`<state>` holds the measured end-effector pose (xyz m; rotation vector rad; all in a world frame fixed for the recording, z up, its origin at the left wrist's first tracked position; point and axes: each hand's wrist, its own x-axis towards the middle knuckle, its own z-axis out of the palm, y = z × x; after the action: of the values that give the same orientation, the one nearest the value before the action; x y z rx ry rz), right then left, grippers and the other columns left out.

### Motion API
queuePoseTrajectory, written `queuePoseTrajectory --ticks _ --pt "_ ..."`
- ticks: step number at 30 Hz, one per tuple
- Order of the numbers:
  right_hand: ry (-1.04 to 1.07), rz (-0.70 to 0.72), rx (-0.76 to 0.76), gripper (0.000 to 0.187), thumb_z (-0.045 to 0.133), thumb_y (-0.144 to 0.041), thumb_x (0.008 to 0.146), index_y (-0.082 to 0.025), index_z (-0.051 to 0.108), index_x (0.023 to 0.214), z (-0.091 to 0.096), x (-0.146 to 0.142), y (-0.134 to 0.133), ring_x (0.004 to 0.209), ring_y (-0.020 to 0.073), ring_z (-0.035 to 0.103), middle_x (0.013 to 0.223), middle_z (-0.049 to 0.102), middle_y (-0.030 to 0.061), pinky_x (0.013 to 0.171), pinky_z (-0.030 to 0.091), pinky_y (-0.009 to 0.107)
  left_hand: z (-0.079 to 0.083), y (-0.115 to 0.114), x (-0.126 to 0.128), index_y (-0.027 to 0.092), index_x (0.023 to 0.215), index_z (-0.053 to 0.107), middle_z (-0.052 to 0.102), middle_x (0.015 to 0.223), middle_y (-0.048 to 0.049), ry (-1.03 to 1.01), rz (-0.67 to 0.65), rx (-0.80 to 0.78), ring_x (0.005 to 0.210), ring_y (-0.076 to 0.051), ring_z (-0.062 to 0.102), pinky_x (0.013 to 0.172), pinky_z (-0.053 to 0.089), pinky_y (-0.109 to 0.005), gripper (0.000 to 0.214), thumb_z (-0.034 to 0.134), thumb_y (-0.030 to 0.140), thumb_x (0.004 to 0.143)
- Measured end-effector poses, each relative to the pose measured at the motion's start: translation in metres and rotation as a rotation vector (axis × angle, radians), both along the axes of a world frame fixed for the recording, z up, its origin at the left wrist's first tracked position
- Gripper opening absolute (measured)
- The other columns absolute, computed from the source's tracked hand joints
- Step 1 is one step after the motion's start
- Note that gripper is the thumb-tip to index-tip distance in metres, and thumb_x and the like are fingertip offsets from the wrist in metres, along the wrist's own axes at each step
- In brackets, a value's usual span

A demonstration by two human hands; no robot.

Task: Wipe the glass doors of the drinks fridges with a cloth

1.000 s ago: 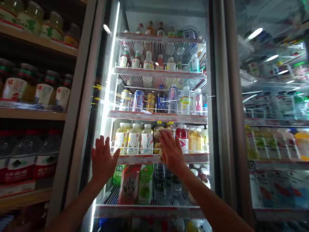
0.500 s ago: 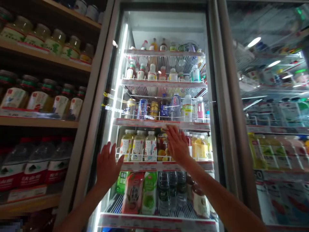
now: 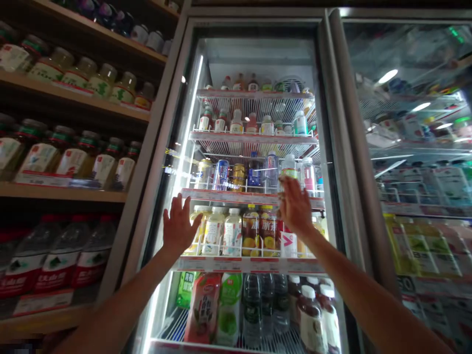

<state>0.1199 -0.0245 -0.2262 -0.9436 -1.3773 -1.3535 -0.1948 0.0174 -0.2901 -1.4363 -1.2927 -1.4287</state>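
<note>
I face a lit drinks fridge (image 3: pixel 334 147) with wire shelves. My left hand (image 3: pixel 180 227) is open, fingers spread, flat by the fridge's left side, in front of pale yellow bottles (image 3: pixel 214 231). My right hand (image 3: pixel 295 206) is open with fingers stretched up, empty, at the red price rail (image 3: pixel 236 196). Its fingertips are just under a white bottle with a green label (image 3: pixel 289 167). Two bottles with orange fruit labels (image 3: pixel 258 231) stand left of my right wrist.
Cans and bottles fill the fridge's upper shelves (image 3: pixel 254 137). Cartons and dark water bottles (image 3: pixel 254 305) stand on the lower shelf. Wooden shelves (image 3: pixel 73 192) on the left carry jars (image 3: pixel 77 157) and large water bottles (image 3: pixel 55 255). A second fridge with a closed glass door (image 3: pixel 416 147) stands on the right.
My right hand has risen and moved right, from the row of yellow bottles to the shelf rail above. My left hand has risen a little. The view has tilted upward.
</note>
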Motion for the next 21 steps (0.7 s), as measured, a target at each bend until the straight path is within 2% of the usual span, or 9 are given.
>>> queuePoseTrajectory --ticks 3,4,6,9,12,13,17,19,21 --pt "0.367 0.025 0.104 0.053 0.034 -0.022 0.085 -0.009 0.035 0.136 0.04 0.029 -0.004 0.132 0.0304 0.028 0.142 0.035 0.0168 0.104 0.028 0.053 -0.001 0.001 -0.006 0.008 0.139 0.031 0.02 0.149 -0.0189 -0.013 0.008 -0.029 0.138 -0.031 0.018 0.106 0.023 -0.055 0.064 0.028 0.046 0.088" --pt "0.402 0.038 0.116 0.053 0.034 -0.023 0.085 -0.007 0.036 0.135 0.051 0.028 -0.004 0.132 0.0315 0.028 0.141 0.035 0.0182 0.104 0.028 0.053 -0.002 0.001 -0.007 0.009 0.139 0.031 0.02 0.149 -0.0186 -0.012 0.009 -0.029 0.138 -0.031 0.018 0.106 0.023 -0.055 0.063 0.029 0.046 0.088" --pt "0.329 0.055 0.089 0.054 0.035 -0.021 0.084 -0.005 0.035 0.136 0.062 0.005 0.0 0.133 0.0318 0.026 0.142 0.033 0.0191 0.104 0.028 0.052 -0.002 0.001 -0.009 0.01 0.139 0.032 0.022 0.149 -0.018 -0.004 0.011 -0.023 0.138 -0.031 0.019 0.106 0.024 -0.055 0.062 0.03 0.045 0.088" --pt "0.004 0.053 -0.014 0.053 0.038 -0.02 0.083 -0.007 0.036 0.135 0.054 -0.046 0.009 0.136 0.0292 0.02 0.145 0.03 0.0162 0.108 0.025 0.049 0.0 -0.001 -0.014 0.011 0.137 0.036 0.027 0.147 -0.0172 0.035 0.003 -0.009 0.137 -0.03 0.023 0.106 0.025 -0.055 0.06 0.03 0.045 0.088" --pt "-0.245 0.06 -0.071 0.053 0.038 -0.019 0.084 -0.014 0.037 0.136 0.048 -0.064 0.014 0.137 0.025 0.022 0.146 0.032 0.0104 0.111 0.022 0.047 0.007 -0.004 -0.024 0.011 0.137 0.036 0.028 0.147 -0.0165 0.012 -0.001 0.0 0.137 -0.029 0.024 0.107 0.024 -0.055 0.059 0.03 0.044 0.088" --pt "-0.214 0.075 -0.051 0.053 0.037 -0.019 0.084 -0.015 0.035 0.137 0.052 -0.061 0.015 0.137 0.0252 0.023 0.145 0.033 0.01 0.111 0.022 0.049 0.01 -0.005 -0.028 0.01 0.137 0.035 0.028 0.147 -0.0169 -0.018 0.001 -0.015 0.137 -0.029 0.023 0.107 0.024 -0.055 0.06 0.03 0.044 0.088" --pt "0.166 0.186 0.102 0.055 0.033 -0.021 0.085 -0.011 0.031 0.139 0.08 -0.054 0.021 0.136 0.0327 0.022 0.144 0.032 0.0163 0.105 0.022 0.061 0.018 -0.004 -0.041 0.007 0.137 0.034 0.026 0.147 -0.0178 -0.086 0.008 -0.096 0.137 -0.028 0.024 0.107 0.025 -0.054 0.059 0.032 0.041 0.088" --pt "0.138 0.223 0.091 0.055 0.034 -0.02 0.084 -0.009 0.032 0.138 0.081 -0.076 0.028 0.136 0.0331 0.019 0.144 0.031 0.0171 0.105 0.022 0.06 0.017 -0.003 -0.044 0.01 0.137 0.034 0.025 0.148 -0.0161 -0.066 0.008 -0.104 0.137 -0.027 0.023 0.107 0.027 -0.053 0.057 0.034 0.04 0.088" --pt "-0.046 0.224 0.015 0.055 0.038 -0.019 0.083 -0.009 0.035 0.137 0.069 -0.112 0.034 0.137 0.0313 0.019 0.145 0.031 0.016 0.107 0.023 0.055 0.012 -0.003 -0.047 0.011 0.137 0.034 0.026 0.148 -0.0149 -0.036 0.013 -0.118 0.138 -0.026 0.023 0.107 0.026 -0.053 0.056 0.034 0.038 0.088"
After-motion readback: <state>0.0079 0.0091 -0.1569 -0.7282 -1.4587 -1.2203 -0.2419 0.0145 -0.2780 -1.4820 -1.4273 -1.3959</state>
